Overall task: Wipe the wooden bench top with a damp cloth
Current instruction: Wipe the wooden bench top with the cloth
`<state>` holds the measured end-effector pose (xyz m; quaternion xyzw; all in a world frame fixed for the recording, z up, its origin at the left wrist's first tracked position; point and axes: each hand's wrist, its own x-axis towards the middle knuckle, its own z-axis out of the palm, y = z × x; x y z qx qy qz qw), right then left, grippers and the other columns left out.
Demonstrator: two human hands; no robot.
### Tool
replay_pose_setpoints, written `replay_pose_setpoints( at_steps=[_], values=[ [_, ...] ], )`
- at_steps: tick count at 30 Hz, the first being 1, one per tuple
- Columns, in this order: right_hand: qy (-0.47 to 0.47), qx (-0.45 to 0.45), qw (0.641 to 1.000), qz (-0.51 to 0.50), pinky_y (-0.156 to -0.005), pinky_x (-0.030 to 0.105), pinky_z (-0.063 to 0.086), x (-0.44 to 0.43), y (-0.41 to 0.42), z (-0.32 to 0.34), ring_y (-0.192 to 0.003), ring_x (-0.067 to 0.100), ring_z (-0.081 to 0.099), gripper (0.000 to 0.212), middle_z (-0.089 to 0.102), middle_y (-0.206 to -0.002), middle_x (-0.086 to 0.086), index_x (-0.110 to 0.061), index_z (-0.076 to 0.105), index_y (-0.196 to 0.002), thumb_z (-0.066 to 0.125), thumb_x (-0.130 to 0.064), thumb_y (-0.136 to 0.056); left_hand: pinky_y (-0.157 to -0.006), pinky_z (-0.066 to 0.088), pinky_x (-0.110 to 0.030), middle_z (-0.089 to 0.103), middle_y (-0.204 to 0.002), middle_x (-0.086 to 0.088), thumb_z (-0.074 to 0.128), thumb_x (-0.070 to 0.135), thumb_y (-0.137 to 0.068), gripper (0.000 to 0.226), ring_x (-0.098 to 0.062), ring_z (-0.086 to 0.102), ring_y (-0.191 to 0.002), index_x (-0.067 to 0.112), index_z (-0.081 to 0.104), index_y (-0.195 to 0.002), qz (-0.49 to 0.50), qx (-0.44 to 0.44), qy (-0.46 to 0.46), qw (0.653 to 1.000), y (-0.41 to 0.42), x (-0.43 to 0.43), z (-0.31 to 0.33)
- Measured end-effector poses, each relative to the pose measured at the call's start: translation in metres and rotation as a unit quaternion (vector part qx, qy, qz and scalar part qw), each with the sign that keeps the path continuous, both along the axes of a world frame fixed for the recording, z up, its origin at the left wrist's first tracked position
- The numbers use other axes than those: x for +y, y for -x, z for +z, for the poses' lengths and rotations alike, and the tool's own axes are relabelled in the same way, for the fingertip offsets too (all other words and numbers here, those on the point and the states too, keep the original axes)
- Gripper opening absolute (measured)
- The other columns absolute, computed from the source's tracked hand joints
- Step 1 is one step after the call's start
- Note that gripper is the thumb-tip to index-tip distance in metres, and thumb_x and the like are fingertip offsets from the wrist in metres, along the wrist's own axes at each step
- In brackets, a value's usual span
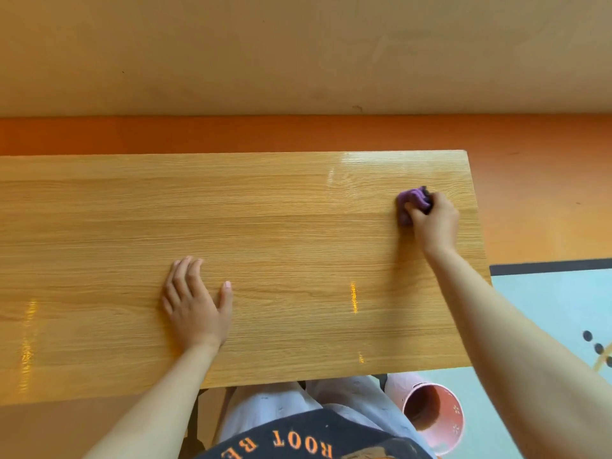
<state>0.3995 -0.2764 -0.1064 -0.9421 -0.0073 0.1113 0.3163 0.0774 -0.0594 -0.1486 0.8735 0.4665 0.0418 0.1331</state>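
Note:
The wooden bench top fills the middle of the view, light oak grain with a glossy finish. My right hand presses a bunched purple cloth onto the bench near its far right corner. A wet sheen shows on the wood beyond the cloth, toward the far edge. My left hand lies flat on the bench, palm down and fingers spread, left of centre near the front edge. It holds nothing.
A pink bucket stands on the floor below the bench's front right corner, beside my legs. An orange floor strip and a tan wall run behind the bench. To the right lies pale blue flooring.

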Motion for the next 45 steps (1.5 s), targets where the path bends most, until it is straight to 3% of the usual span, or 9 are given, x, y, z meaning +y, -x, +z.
replay_pose_setpoints(
  at_steps=[6,12,14,24,29,33,37,42,45],
  values=[
    [-0.017,-0.010,0.999,-0.032,-0.076,0.030,0.040,0.022,0.012,-0.008,-0.094,0.029,0.059,0.023,0.065,-0.102,0.012,-0.007,0.059,-0.102,0.065,-0.021,-0.084,-0.105,0.027,-0.049,0.039,-0.143,-0.012,0.040,0.048,-0.084,0.062,-0.032,0.031,-0.136,0.009,0.042,-0.133,0.000,0.004,0.002,1.000,0.001,0.000,0.000],
    [-0.048,0.001,0.976,0.214,-0.064,0.029,0.034,0.111,0.063,-0.010,-0.079,0.018,0.050,0.017,0.056,-0.089,0.000,-0.013,0.055,-0.089,0.064,-0.027,-0.085,-0.106,0.027,-0.051,0.038,-0.145,-0.011,0.040,0.048,-0.084,0.063,-0.032,0.029,-0.137,0.010,0.041,-0.134,0.003,0.014,0.006,1.000,0.000,-0.001,0.000],
    [-0.043,0.003,0.970,0.241,-0.064,0.031,0.037,0.119,0.060,-0.009,-0.078,0.018,0.050,0.019,0.055,-0.089,0.000,-0.012,0.056,-0.091,0.064,-0.027,-0.085,-0.106,0.028,-0.050,0.038,-0.144,-0.011,0.040,0.048,-0.084,0.063,-0.032,0.030,-0.137,0.009,0.041,-0.134,0.005,0.011,0.005,1.000,0.000,0.000,0.001],
    [-0.022,-0.006,0.999,0.038,-0.070,0.029,0.037,0.042,-0.053,-0.005,-0.089,0.026,0.059,0.022,0.064,-0.096,0.010,-0.008,0.060,-0.101,0.065,-0.021,-0.083,-0.105,0.029,-0.050,0.040,-0.143,-0.012,0.040,0.046,-0.083,0.062,-0.032,0.031,-0.137,0.008,0.043,-0.132,0.002,0.013,0.008,1.000,-0.001,0.000,0.000],
    [-0.009,-0.021,1.000,-0.010,-0.074,0.028,0.036,0.043,-0.052,-0.003,-0.097,0.030,0.059,0.023,0.065,-0.104,0.013,-0.008,0.060,-0.105,0.063,-0.021,-0.086,-0.103,0.030,-0.052,0.040,-0.142,-0.013,0.039,0.045,-0.084,0.061,-0.033,0.030,-0.136,0.010,0.044,-0.133,-0.009,0.026,0.019,0.999,0.000,-0.001,0.002],
    [-0.069,-0.007,0.995,0.077,-0.064,0.024,0.029,0.087,-0.024,-0.004,-0.081,0.020,0.052,0.013,0.059,-0.090,0.002,-0.011,0.059,-0.097,0.061,-0.018,-0.087,-0.103,0.029,-0.055,0.040,-0.139,-0.015,0.037,0.044,-0.084,0.058,-0.035,0.032,-0.132,0.008,0.048,-0.128,-0.014,0.019,0.034,0.999,-0.008,0.001,0.010],
    [-0.050,-0.011,0.979,0.200,-0.063,0.030,0.033,0.126,-0.007,-0.011,-0.080,0.021,0.051,0.019,0.057,-0.091,0.003,-0.011,0.057,-0.097,0.063,-0.026,-0.086,-0.108,0.026,-0.044,0.039,-0.141,-0.006,0.039,0.039,-0.084,0.048,-0.027,0.035,-0.131,0.011,0.048,-0.122,-0.100,-0.009,0.049,0.994,-0.048,-0.020,0.016],
    [-0.061,0.001,0.972,0.225,-0.066,0.033,0.038,0.118,-0.025,-0.014,-0.080,0.021,0.051,0.022,0.057,-0.091,0.004,-0.010,0.056,-0.096,0.064,-0.028,-0.086,-0.108,0.026,-0.039,0.044,-0.139,-0.008,0.046,0.032,-0.082,0.050,-0.025,0.035,-0.131,0.009,0.046,-0.127,-0.137,-0.071,0.093,0.984,-0.121,-0.086,0.018],
    [-0.053,-0.015,0.979,0.197,-0.065,0.030,0.032,0.094,-0.051,-0.012,-0.079,0.019,0.048,0.020,0.054,-0.091,0.003,-0.010,0.056,-0.095,0.063,-0.026,-0.087,-0.112,0.022,-0.039,0.047,-0.140,-0.008,0.047,0.033,-0.082,0.053,-0.024,0.036,-0.134,0.010,0.047,-0.130,-0.178,-0.049,0.090,0.979,-0.140,-0.110,0.011]
  ],
)
